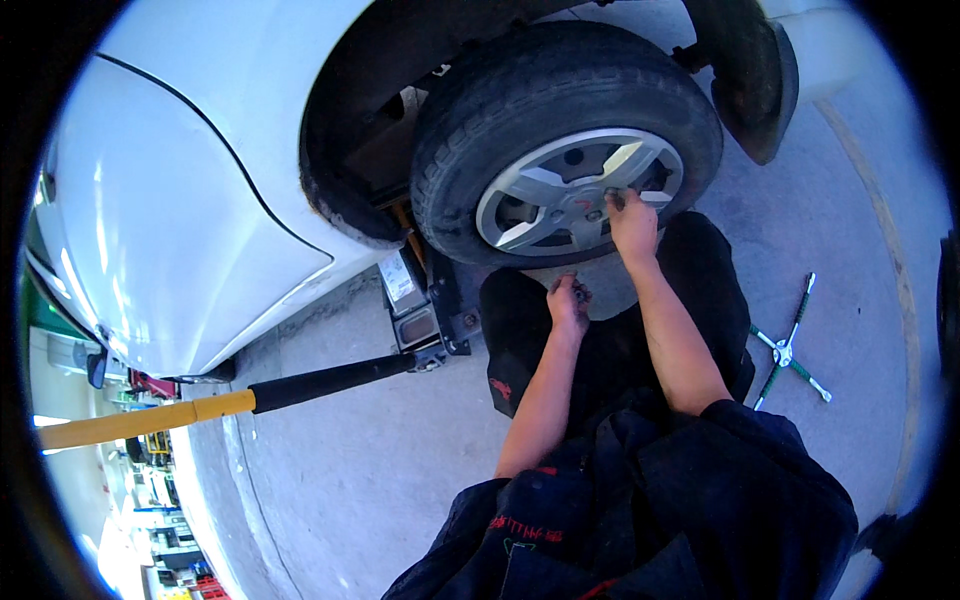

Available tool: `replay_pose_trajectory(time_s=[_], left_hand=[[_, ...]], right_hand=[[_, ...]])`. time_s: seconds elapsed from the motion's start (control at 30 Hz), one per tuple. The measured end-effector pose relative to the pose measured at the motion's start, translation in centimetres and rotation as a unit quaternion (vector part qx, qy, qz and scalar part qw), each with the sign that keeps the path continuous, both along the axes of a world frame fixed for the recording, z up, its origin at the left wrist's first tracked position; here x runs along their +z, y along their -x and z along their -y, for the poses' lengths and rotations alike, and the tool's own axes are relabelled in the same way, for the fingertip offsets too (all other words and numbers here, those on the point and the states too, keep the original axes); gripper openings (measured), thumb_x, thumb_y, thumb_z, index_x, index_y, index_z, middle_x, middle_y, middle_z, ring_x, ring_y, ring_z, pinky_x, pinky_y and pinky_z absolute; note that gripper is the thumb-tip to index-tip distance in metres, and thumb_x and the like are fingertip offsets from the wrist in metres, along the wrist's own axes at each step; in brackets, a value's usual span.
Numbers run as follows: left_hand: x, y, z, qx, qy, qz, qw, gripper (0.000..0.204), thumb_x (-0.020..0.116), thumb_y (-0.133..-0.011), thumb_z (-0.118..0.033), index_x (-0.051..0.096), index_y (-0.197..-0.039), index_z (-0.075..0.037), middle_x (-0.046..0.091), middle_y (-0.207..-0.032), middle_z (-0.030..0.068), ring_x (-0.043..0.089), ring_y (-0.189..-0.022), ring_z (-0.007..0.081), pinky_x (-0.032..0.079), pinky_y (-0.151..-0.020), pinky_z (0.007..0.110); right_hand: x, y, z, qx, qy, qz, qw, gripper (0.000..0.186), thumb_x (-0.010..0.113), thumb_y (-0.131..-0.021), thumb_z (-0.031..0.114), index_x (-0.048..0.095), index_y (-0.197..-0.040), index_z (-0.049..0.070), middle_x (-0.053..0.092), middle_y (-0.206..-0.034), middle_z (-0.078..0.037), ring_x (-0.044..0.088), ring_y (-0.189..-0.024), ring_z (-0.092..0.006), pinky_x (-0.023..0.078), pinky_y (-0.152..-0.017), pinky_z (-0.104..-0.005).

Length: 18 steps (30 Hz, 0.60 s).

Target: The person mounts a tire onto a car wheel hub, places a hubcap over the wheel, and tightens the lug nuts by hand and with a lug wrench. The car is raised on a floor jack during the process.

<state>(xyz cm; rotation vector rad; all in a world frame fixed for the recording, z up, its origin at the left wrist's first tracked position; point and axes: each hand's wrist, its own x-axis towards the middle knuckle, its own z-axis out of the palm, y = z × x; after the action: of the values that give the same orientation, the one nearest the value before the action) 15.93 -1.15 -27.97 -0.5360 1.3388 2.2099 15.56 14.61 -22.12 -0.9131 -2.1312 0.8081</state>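
A car wheel with a dark tire and a silver spoked rim sits in the wheel arch of a white car. At the middle of the rim, my right hand is closed in a pinch next to the bolt holes. Between its fingertips is a small dark piece, seemingly a wheel nut, mostly hidden. My left hand is held lower, in front of the tire and apart from it. Its fingers curl around small dark metal pieces that look like wheel nuts.
A floor jack stands beside the tire under the car's side. Its long black and yellow handle reaches out to the left. On the floor to the right lies a four-way lug wrench. My bent knees flank my hands.
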Motion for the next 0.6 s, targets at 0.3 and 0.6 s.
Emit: replay_pose_trajectory(time_s=[0.3, 0.6], left_hand=[[-0.2, 0.1, 0.3, -0.008, 0.006, -0.007, 1.000, 0.008, 0.056, -0.081, -0.012, 0.052, -0.085, -0.007, 0.047, -0.069, 0.0027, 0.050, -0.062, 0.0152, 0.043, -0.053, 0.030], [-0.8, -0.1, 0.1, 0.005, -0.023, 0.004, 1.000, 0.008, 0.057, -0.082, -0.012, 0.052, -0.083, -0.007, 0.046, -0.066, 0.0023, 0.047, -0.056, 0.0137, 0.038, -0.050, 0.027]], right_hand=[[-0.7, 0.2, 0.0, 0.004, 0.087, -0.064, 0.994, 0.026, 0.064, -0.078, 0.026, 0.061, -0.089, 0.002, 0.062, -0.071, -0.020, 0.062, -0.070, -0.0362, 0.049, -0.061, -0.0432], [-0.7, 1.7, -0.1, 0.034, 0.777, -0.385, 0.497, 0.028, 0.037, -0.093, 0.019, 0.052, -0.097, -0.004, 0.061, -0.084, -0.015, 0.062, -0.069, -0.0210, 0.055, -0.058, -0.0271]])
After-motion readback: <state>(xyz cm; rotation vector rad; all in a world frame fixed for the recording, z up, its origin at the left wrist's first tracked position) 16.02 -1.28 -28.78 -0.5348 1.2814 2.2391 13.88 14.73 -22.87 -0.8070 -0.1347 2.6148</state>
